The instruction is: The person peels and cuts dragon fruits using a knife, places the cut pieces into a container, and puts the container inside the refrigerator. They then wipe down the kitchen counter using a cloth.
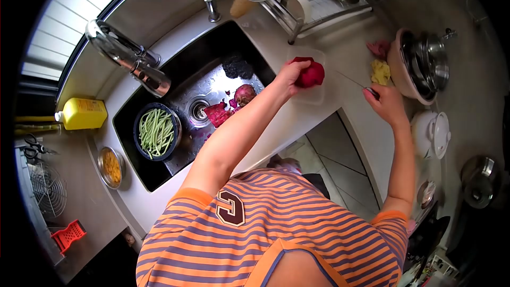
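Note:
My left hand [291, 78] is closed around a peeled, deep-red beetroot [309, 73], held over a clear shallow tray [317, 93] on the counter beside the sink. My right hand [389, 105] grips a knife [372, 93] by its dark handle, above the counter to the right. Its thin blade points left, toward the beetroot, with a gap between them. In the black sink [182, 81] lie magenta peelings [218, 114] and a roundish brownish-pink piece [245, 94] near the drain.
A bowl of green beans [156, 133] sits in the sink under the faucet [127, 56]. On the left are a metal bowl with yellow food [111, 167] and a yellow bottle [82, 114]. A dish rack [324, 21], yellow cloth [380, 72] and basin of pans [399, 69] stand rightward.

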`<action>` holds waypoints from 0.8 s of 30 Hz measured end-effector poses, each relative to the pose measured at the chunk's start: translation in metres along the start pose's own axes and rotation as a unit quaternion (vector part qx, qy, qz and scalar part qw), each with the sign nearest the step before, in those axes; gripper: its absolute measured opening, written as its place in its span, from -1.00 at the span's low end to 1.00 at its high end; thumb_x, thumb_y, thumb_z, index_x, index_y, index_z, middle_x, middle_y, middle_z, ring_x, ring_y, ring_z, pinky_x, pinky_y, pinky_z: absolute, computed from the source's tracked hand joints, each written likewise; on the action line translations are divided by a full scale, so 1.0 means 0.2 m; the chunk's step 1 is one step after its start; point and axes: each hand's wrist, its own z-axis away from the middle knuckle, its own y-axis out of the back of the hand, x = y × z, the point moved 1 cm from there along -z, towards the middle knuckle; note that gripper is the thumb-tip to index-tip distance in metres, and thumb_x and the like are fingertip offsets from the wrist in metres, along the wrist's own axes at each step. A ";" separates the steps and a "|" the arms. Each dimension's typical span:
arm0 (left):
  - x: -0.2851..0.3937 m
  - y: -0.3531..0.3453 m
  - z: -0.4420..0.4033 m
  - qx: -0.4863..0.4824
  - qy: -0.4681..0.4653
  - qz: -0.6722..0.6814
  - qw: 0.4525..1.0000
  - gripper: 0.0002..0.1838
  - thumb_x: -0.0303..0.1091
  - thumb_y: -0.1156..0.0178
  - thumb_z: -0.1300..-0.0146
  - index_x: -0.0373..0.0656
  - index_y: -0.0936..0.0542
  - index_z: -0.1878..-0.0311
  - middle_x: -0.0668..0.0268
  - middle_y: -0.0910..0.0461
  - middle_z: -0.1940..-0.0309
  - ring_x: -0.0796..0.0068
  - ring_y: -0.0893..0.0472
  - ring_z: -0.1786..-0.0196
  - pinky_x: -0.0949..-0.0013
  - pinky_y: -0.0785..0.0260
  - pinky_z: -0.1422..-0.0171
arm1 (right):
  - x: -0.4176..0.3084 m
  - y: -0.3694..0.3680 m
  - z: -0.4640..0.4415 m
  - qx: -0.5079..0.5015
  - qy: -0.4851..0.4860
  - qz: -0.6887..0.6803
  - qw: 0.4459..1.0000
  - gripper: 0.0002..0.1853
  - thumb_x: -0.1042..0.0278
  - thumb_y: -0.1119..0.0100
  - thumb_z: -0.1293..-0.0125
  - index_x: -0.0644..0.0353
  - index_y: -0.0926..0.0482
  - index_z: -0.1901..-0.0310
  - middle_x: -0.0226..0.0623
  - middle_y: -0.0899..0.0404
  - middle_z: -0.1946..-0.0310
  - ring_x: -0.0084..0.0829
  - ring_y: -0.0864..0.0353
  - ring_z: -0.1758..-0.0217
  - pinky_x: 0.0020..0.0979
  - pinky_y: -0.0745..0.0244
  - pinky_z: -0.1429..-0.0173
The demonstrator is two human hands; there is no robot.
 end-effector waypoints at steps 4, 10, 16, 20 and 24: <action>-0.11 -0.06 -0.07 0.077 -0.131 -0.199 0.968 -0.43 -0.59 -0.03 -0.07 -0.08 -0.28 -0.22 0.18 -0.43 -0.02 0.23 -0.47 -0.04 0.15 -0.45 0.04 | 0.00 -0.15 -0.01 0.043 -0.011 -0.116 0.992 -0.68 0.16 -0.12 -0.21 0.27 -0.47 0.52 -0.04 -0.38 0.66 -0.07 -0.36 0.59 -0.25 -0.25 0.48; -0.12 0.03 -0.08 0.049 -0.073 -0.377 0.922 -0.40 -0.52 0.03 -0.03 -0.20 -0.29 -0.26 0.19 -0.48 0.01 0.27 -0.47 -0.01 0.34 -0.32 -0.08 | -0.07 -0.38 -0.10 0.092 -0.008 -0.260 0.961 -0.67 0.18 -0.06 -0.29 0.33 -0.45 0.45 -0.06 -0.35 0.68 -0.26 -0.34 0.65 -0.33 -0.23 0.51; 0.24 0.31 0.28 0.054 -0.180 -0.205 0.961 -0.67 -0.38 -0.09 -0.22 -0.27 -0.46 -0.05 0.18 -0.57 0.13 0.39 -0.60 0.22 0.35 -0.52 0.18 | -0.38 -0.44 -0.21 -0.043 -0.098 -0.508 0.855 -0.71 0.22 0.01 -0.33 0.31 -0.51 0.32 -0.42 -0.51 0.57 -0.66 -0.40 0.58 -0.56 -0.34 0.50; 0.37 0.89 0.28 0.227 -0.191 -0.224 0.928 -0.74 -0.40 -0.10 -0.20 -0.22 -0.50 0.04 0.23 -0.58 0.25 0.44 -0.59 0.32 0.41 -0.50 0.32 | -0.69 -0.62 -0.29 -0.025 -0.004 -0.553 0.833 -0.71 0.20 -0.01 -0.33 0.29 -0.52 0.35 -0.42 -0.47 0.63 -0.64 -0.39 0.63 -0.54 -0.31 0.54; 0.23 1.53 0.18 0.356 -0.122 -0.310 0.873 -0.85 -0.48 -0.19 -0.06 -0.20 -0.58 0.25 0.30 -0.56 0.45 0.59 -0.47 0.53 0.47 -0.32 0.59 | -0.90 -0.87 -0.36 -0.088 0.010 -0.558 0.825 -0.69 0.18 -0.04 -0.31 0.27 -0.48 0.43 -0.29 -0.43 0.72 -0.51 -0.43 0.68 -0.42 -0.32 0.52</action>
